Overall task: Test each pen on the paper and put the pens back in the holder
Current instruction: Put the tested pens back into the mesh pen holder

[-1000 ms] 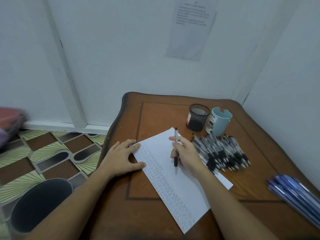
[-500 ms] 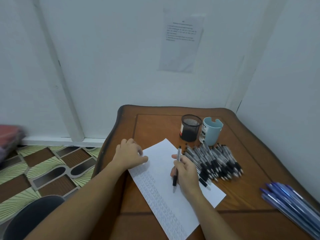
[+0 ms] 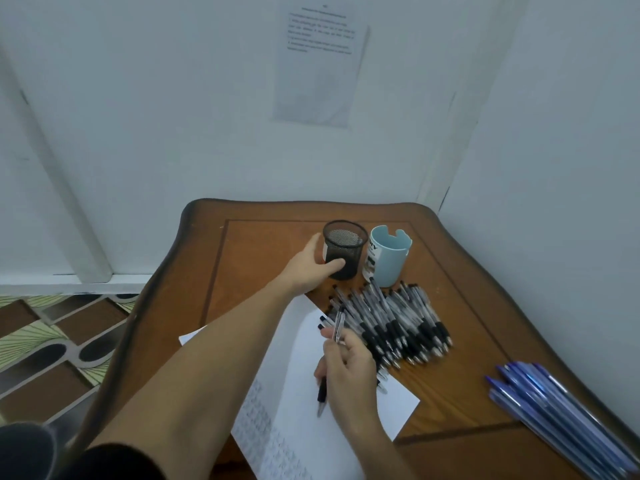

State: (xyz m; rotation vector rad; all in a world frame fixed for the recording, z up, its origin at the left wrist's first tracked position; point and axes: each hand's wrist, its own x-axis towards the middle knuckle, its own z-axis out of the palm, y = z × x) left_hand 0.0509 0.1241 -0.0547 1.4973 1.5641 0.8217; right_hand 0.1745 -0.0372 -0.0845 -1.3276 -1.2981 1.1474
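My left hand (image 3: 313,265) reaches across the table and grips the black mesh pen holder (image 3: 344,249), thumb on its front. My right hand (image 3: 348,370) holds a black-grip click pen (image 3: 322,393) above the white paper (image 3: 301,382), tip pointing down toward me. The sheet carries rows of small scribbles along its near left side. A heap of several black pens (image 3: 394,320) lies to the right of the paper, just in front of a light blue holder (image 3: 388,258).
Several blue pens (image 3: 554,410) lie at the table's near right edge. The wooden table (image 3: 460,306) stands in a white-walled corner with a printed sheet (image 3: 318,60) taped above. A dark bin (image 3: 24,448) sits on the patterned floor at left.
My left hand left the paper's edge and stretched forward to the black mesh holder, taking hold of it. My right hand kept the pen and drew back slightly. The view tilted down.
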